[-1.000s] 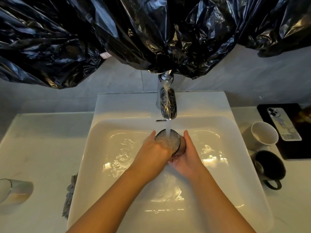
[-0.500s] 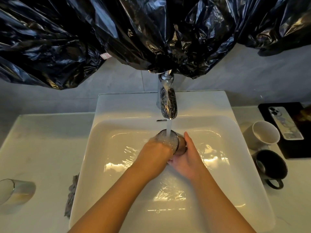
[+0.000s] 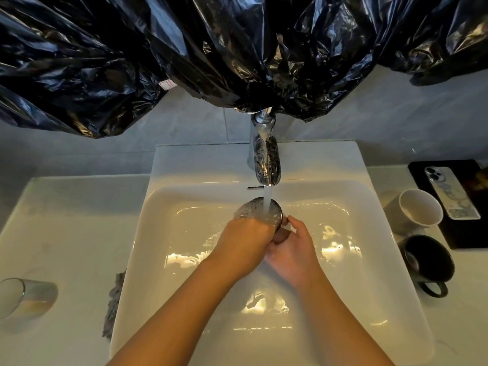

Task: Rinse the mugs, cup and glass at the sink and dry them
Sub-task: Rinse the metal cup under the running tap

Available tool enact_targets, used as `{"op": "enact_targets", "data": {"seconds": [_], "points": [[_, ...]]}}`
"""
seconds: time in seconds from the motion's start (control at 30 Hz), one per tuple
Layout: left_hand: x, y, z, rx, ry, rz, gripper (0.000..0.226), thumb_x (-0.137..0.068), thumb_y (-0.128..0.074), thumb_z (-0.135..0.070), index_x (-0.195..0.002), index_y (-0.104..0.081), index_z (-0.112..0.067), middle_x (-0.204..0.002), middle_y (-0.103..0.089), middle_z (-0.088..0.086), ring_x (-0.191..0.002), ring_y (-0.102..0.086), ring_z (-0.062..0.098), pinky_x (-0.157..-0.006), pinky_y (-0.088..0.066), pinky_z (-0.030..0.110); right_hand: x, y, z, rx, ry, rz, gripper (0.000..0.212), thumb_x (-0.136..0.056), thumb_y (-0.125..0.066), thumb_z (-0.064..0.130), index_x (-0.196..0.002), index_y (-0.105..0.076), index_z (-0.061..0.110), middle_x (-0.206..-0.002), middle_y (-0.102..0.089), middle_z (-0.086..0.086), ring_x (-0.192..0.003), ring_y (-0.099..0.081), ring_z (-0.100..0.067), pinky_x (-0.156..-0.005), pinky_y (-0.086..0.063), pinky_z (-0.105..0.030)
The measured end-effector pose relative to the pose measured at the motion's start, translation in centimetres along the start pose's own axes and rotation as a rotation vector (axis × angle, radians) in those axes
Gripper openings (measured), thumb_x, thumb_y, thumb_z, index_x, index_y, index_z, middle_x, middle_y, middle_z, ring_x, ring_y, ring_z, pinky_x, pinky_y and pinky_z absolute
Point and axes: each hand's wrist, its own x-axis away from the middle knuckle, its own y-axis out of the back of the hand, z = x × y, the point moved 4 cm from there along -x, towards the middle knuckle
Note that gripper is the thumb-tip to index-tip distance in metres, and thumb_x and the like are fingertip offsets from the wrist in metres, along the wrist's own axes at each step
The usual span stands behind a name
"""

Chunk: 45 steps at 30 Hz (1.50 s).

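A small dark-rimmed cup (image 3: pixel 260 211) is held under the running faucet (image 3: pixel 265 165) above the white sink (image 3: pixel 158 233), and water fills it to the rim. My left hand (image 3: pixel 244 241) covers its near side with fingers over the rim. My right hand (image 3: pixel 293 249) grips it from the right and below. A white mug (image 3: pixel 420 210) and a black mug (image 3: pixel 429 261) lie on the counter at the right. A clear glass (image 3: pixel 25 297) lies on its side at the far left.
A grey cloth (image 3: pixel 114 299) lies by the sink's left edge. A phone (image 3: pixel 451 191) rests on a black tray (image 3: pixel 462 236) at the far right. Black plastic sheeting (image 3: pixel 184 48) hangs over the wall above the faucet.
My left hand has closed further over the cup's rim, and my right fingers have shifted along its right side. Water keeps running into the cup.
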Motion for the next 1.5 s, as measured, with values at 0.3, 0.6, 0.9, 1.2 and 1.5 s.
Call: {"op": "enact_targets", "data": {"seconds": [0.3,0.6,0.9,1.2,1.5], "points": [[0.3,-1.5,0.8,0.033,-0.018,-0.098,0.034,-0.067,-0.077,-0.019,-0.098,-0.064,-0.024,-0.084,-0.069,-0.004,-0.083,-0.065,0.021,-0.092,-0.044,0.039,-0.4,-0.8,-0.2,0.089,-0.042,-0.010,0.067,-0.097,-0.032,0.059,-0.105,-0.076,0.009,-0.108,-0.074,-0.014,-0.091,-0.074,-0.022,-0.083,-0.054,-0.035],[0.6,-1.3,0.9,0.181,-0.008,-0.023,0.037,-0.087,-0.061,-0.016,-0.123,-0.059,-0.021,-0.115,-0.066,0.005,-0.108,-0.057,0.028,-0.082,-0.037,0.030,0.4,-0.4,0.2,-0.040,0.081,0.093,0.045,-0.087,-0.040,0.026,-0.062,-0.075,0.013,-0.071,-0.072,-0.006,-0.059,-0.068,-0.018,-0.050,-0.051,-0.022],[0.8,-2.2,2.6,0.551,0.183,-0.267,0.026,-0.092,-0.057,-0.034,-0.076,-0.059,-0.013,-0.072,-0.060,0.000,-0.072,-0.053,0.015,-0.064,-0.041,0.031,-0.9,-0.8,0.0,0.047,0.075,-0.016,0.050,-0.099,-0.041,0.045,-0.122,-0.062,0.007,-0.114,-0.071,-0.018,-0.104,-0.068,-0.030,-0.075,-0.059,-0.041],[2.0,-5.5,2.6,1.814,0.769,-0.319,0.034,-0.105,-0.032,-0.022,-0.109,-0.064,-0.012,-0.106,-0.071,0.009,-0.097,-0.067,0.021,-0.084,-0.053,0.037,0.9,-1.5,1.2,0.560,0.415,-0.001,0.040,-0.095,-0.058,0.027,-0.134,-0.050,0.032,-0.132,-0.061,0.000,-0.112,-0.064,-0.014,-0.084,-0.051,-0.027],[2.4,-4.9,1.8,2.308,0.956,-0.253,0.053,-0.104,-0.030,-0.026,-0.070,-0.068,-0.010,-0.076,-0.069,0.015,-0.083,-0.062,0.030,-0.083,-0.045,0.047,2.8,-4.0,2.1,0.968,0.595,0.099,0.071,-0.070,-0.085,0.011,-0.121,-0.051,0.046,-0.118,-0.060,0.009,-0.101,-0.061,0.008,-0.078,-0.051,-0.013]]}}
